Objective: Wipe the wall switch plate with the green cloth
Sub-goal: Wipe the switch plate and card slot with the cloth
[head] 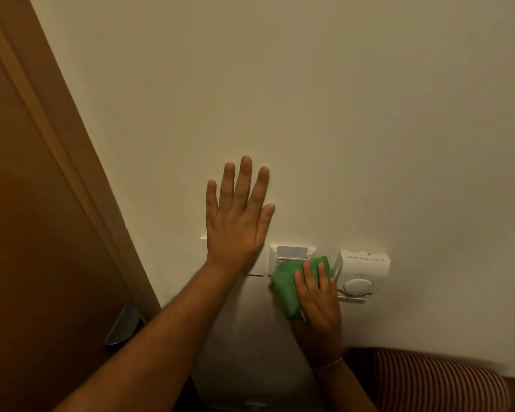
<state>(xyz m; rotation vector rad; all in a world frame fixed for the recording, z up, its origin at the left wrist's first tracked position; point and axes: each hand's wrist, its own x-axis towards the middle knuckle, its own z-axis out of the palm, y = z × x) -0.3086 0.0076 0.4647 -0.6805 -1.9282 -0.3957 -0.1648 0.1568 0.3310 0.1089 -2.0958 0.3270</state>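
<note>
The right hand (317,295) presses the green cloth (286,288) with flat fingers against the lower part of the switch plate (290,254), which carries one card in its upper slot. The left hand (238,215) lies open and spread on the wall (309,99), covering one more plate at the left. One white thermostat (361,270) stands just beside the cloth at the right. One wooden door (27,218) borders the wall at the left. Above is wide bare wall.

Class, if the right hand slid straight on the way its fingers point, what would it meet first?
Probably the white card-slot switch plate just above the right hand and its green cloth; the white thermostat sits off that line.
</note>
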